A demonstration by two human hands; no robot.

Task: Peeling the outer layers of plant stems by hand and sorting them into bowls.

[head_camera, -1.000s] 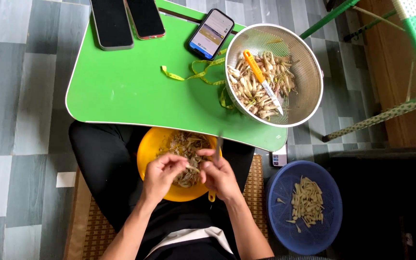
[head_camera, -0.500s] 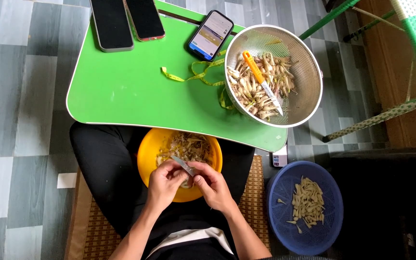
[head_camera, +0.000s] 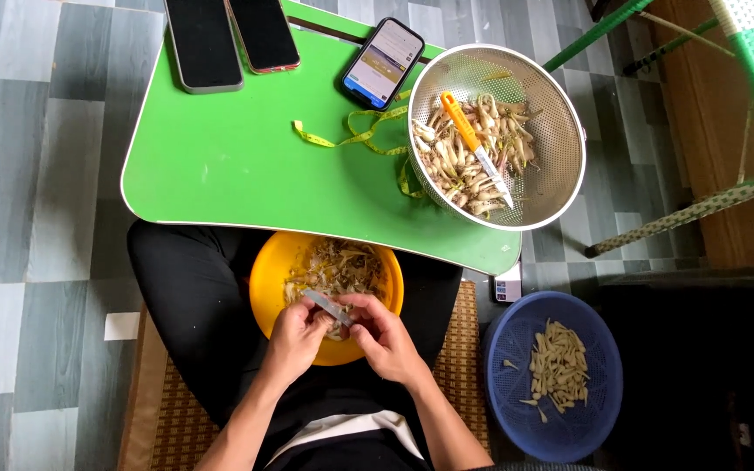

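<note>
Both my hands meet over a yellow bowl (head_camera: 265, 277) that rests in my lap and holds pale peelings. My right hand (head_camera: 387, 338) grips a small knife (head_camera: 328, 307), its grey blade pointing up-left across my left thumb. My left hand (head_camera: 293, 340) pinches a small pale root piece against the blade; the piece is mostly hidden by my fingers. On the green lap table (head_camera: 229, 157) stands a metal colander (head_camera: 558, 148) of unpeeled roots with an orange-handled knife (head_camera: 473, 144) lying in it.
A blue basket (head_camera: 506, 384) with peeled pieces sits on the floor at my right. Three phones (head_camera: 205, 44) (head_camera: 263, 33) (head_camera: 382, 63) lie along the table's far edge, and a yellow measuring tape (head_camera: 355, 139) curls beside the colander. Green-and-white chair legs (head_camera: 691, 209) stand at the right.
My hands have drawn closer to my body over the bowl's near rim. The knife blade, first pointing up, now lies across the piece between my hands.
</note>
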